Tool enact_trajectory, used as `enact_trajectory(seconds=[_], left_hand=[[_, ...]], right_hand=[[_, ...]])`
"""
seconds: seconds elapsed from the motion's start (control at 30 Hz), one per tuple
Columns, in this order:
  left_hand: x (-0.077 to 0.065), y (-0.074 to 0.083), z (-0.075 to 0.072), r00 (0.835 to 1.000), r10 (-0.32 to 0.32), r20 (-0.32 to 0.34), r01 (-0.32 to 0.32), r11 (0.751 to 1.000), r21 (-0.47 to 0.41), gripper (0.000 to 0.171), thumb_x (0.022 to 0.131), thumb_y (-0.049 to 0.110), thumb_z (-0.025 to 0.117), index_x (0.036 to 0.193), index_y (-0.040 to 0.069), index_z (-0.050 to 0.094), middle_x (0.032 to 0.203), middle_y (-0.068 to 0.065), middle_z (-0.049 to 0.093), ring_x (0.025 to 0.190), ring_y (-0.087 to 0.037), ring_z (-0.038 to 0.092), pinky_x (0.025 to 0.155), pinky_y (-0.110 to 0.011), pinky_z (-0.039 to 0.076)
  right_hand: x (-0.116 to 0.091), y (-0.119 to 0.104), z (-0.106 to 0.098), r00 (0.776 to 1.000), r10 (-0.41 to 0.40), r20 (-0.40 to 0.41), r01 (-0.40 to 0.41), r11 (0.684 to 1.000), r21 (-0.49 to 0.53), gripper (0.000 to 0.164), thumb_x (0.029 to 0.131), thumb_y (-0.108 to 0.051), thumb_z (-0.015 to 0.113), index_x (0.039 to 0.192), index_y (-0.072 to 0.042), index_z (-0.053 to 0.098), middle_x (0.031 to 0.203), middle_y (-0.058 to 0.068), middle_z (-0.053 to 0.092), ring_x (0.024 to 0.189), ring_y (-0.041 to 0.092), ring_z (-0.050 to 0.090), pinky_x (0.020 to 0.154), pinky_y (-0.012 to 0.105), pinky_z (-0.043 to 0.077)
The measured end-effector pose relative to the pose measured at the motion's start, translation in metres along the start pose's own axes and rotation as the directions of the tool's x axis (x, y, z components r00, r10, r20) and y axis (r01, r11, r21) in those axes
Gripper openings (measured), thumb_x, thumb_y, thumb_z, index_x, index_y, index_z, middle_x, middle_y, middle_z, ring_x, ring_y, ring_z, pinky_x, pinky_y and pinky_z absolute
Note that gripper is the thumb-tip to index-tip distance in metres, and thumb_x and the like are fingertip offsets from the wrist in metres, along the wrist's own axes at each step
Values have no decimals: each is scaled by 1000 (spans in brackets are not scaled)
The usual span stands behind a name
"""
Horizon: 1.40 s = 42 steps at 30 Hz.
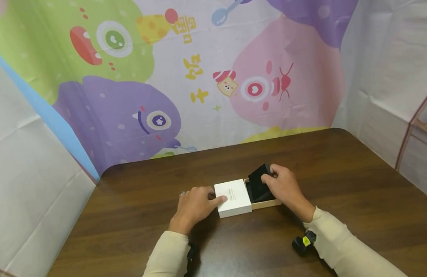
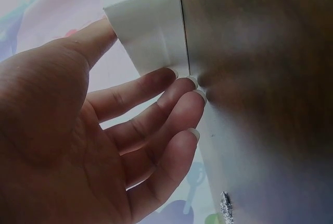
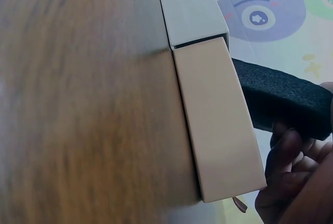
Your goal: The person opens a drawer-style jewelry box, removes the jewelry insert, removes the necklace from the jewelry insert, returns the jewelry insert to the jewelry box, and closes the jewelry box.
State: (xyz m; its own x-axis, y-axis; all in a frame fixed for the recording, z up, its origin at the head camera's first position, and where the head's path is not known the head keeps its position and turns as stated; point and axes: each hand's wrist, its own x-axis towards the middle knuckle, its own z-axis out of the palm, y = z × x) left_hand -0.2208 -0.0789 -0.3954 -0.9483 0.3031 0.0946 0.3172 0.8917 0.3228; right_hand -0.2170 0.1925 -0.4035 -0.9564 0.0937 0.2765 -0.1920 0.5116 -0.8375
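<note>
A small white drawer-style gift box [image 1: 233,196] with fine lettering on its lid lies on the table. Its tan inner drawer [image 3: 218,120] is slid partly out to the right. My left hand [image 1: 196,206] holds the white sleeve's left end, thumb on top, fingertips against the end wall near the table. With thumb and fingers my right hand [image 1: 284,184] pinches a black foam pad [image 1: 260,181], tilted up on its right side. The pad's lower left edge is still inside the drawer. In the right wrist view the foam [image 3: 283,91] looks thick and grainy.
Behind my left hand a small silvery, sparkling object [image 2: 226,208] lies on the brown wooden table [image 1: 130,231]. A short ribbon tab [image 3: 239,204] sticks out from the drawer's end. A cartoon-printed cloth [image 1: 206,115] hangs behind the table, with pale cloth at both sides.
</note>
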Motion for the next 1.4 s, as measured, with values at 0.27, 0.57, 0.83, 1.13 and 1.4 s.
enact_trajectory(seconds=[0.27,0.57,0.83,1.13,1.4], left_hand=[[1,1,-2,1000,-2,3,2,1000,3,48,88,64,64,100,18,75,88,7,71,76,-15,65,67,-43,47],[0,1,-2,1000,4,2,-4,1000,-3,47,88,62,66,99,17,75,87,7,71,75,-15,64,66,-43,47],[0,1,-2,1000,0,2,0,1000,-8,48,88,61,67,100,16,75,88,6,71,74,-14,63,66,-42,46],[0,0,-1,1000,-4,4,4,1000,-3,49,88,62,66,101,17,75,89,6,71,77,-15,65,67,-43,47],[-1,0,-1,1000,2,-1,-2,1000,-8,47,88,62,67,99,17,75,88,7,71,76,-15,65,66,-42,47]], right_hand=[[1,-1,-2,999,23,22,-23,999,-23,28,87,-10,61,70,-10,40,65,2,34,59,19,40,55,31,32],[1,1,-2,997,54,57,-52,998,-45,24,89,-13,61,72,-9,45,67,3,41,64,20,46,58,32,37],[2,1,-2,995,66,74,-62,996,-58,24,89,-14,60,73,-9,44,67,3,40,63,20,46,57,32,37],[1,2,-2,995,69,75,-64,996,-68,24,90,-14,60,73,-8,44,68,4,41,63,21,45,57,33,37],[0,2,-3,996,48,81,-43,997,-72,24,89,-14,61,75,-8,42,66,2,36,58,18,39,55,32,34]])
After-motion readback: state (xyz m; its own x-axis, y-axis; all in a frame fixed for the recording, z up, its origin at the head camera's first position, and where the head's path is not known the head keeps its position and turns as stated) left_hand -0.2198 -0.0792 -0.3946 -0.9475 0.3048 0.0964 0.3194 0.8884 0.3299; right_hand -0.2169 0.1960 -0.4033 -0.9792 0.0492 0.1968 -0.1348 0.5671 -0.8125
